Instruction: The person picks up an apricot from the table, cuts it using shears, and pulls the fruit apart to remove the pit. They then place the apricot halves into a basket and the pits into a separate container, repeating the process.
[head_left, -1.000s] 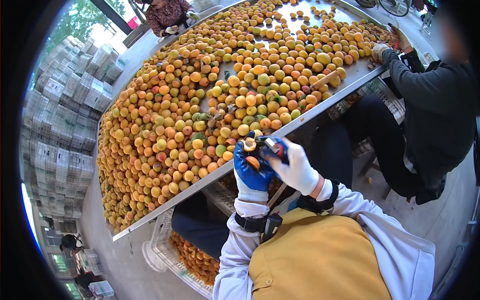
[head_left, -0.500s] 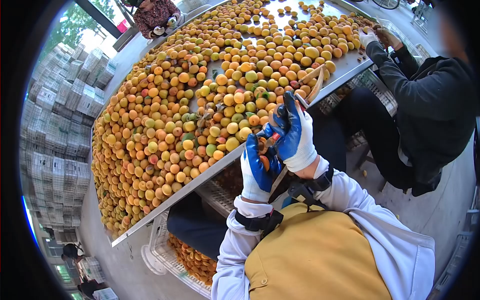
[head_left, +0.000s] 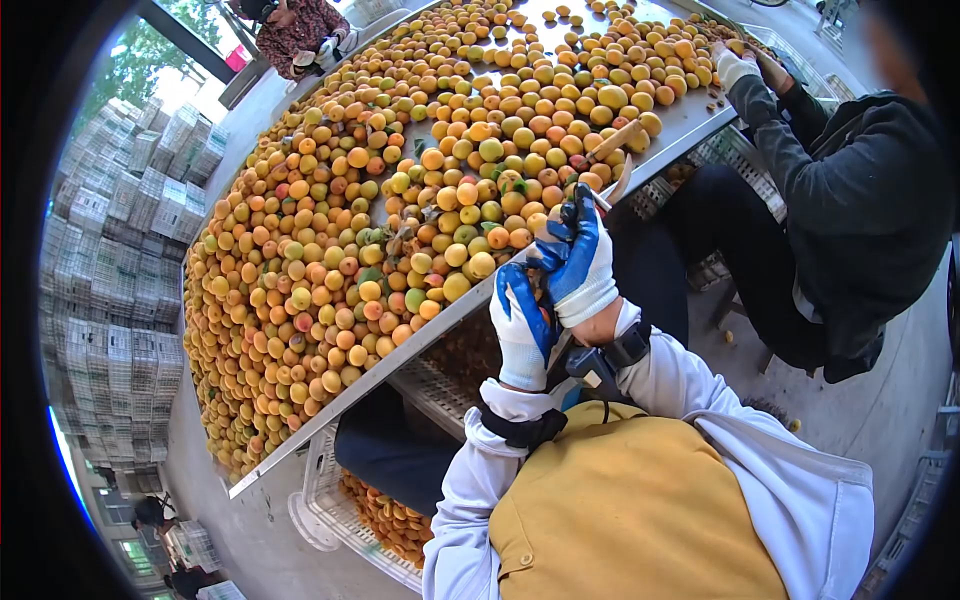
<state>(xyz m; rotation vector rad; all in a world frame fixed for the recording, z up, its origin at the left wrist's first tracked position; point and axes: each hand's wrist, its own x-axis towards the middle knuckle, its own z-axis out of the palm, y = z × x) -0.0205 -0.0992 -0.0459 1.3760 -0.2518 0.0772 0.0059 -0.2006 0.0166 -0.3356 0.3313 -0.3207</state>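
Many yellow-orange fruits [head_left: 300,270] lie over a metal table [head_left: 360,388]. Beyond its near edge, my left hand [head_left: 524,320], in a white glove with blue palm, is closed, its fingers pressed against my other hand; what it holds is hidden. My right hand [head_left: 585,255], gloved alike, is closed too, with a yellowish fruit partly visible at its fingers. A curved blade [head_left: 620,180] sticks up beyond the right hand; whether that hand grips it is unclear. A wooden-looking handle [head_left: 618,140] lies over the fruits nearby.
Below the table, a white crate [head_left: 335,500] holds orange fruit pieces [head_left: 385,522]. A co-worker [head_left: 860,190] sits at the right, hands at the table. Another person [head_left: 300,40] is across it. Stacked crates [head_left: 110,290] stand at the left.
My hands have drawn closer together, the left turning so more of its white back shows. The orange fruit pieces and red item seen between them are now hidden. The view has shifted slightly.
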